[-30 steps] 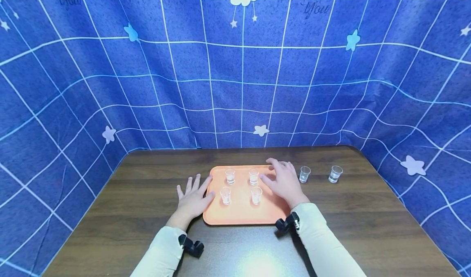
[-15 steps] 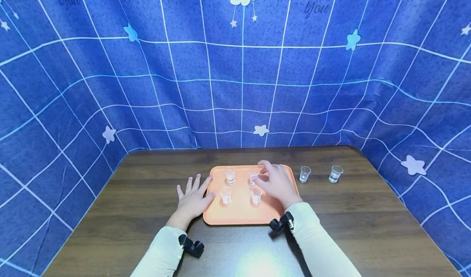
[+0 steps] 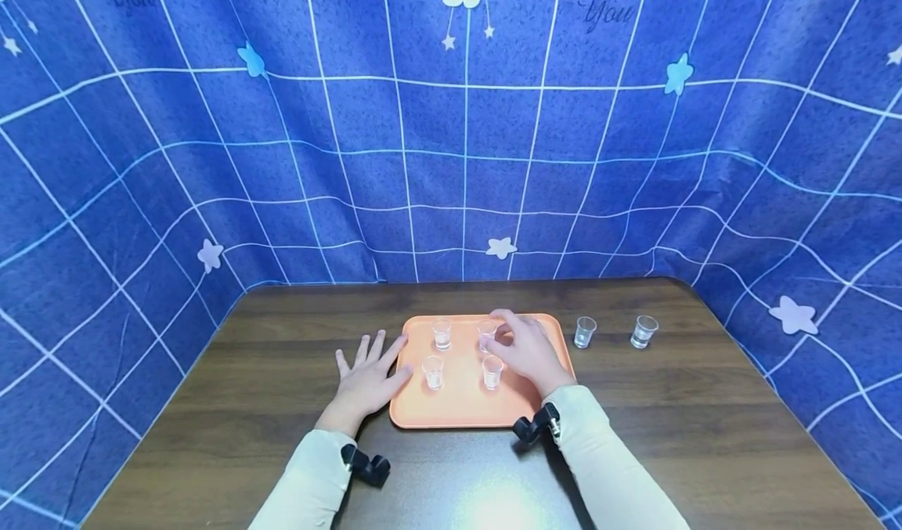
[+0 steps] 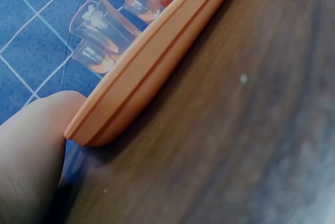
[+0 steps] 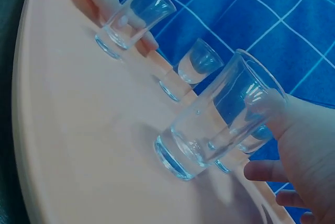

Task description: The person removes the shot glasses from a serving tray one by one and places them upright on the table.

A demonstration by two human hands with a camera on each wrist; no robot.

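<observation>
On the orange tray (image 3: 458, 410) several clear shot glasses stand upright in two rows. My right hand (image 3: 527, 351) reaches over the tray's right part and pinches the back right shot glass (image 3: 486, 333) between thumb and fingers. In the right wrist view, the front right shot glass (image 5: 209, 124) partly covers that grip. My left hand (image 3: 368, 385) lies with fingers spread at the tray's left edge. Its thumb rests over the rim. Left of the right-hand pair stand the back left shot glass (image 3: 441, 334) and the front left shot glass (image 3: 433, 373).
To the right of the tray, one shot glass (image 3: 584, 332) and another shot glass (image 3: 644, 332) stand on the dark wooden table (image 3: 282, 358). Behind the table hangs a blue curtain (image 3: 465, 178) with white grid lines and stars.
My right hand has moved left from the tray's right side to the back right shot glass and closed its fingers on it. My left hand stays at the tray's edge.
</observation>
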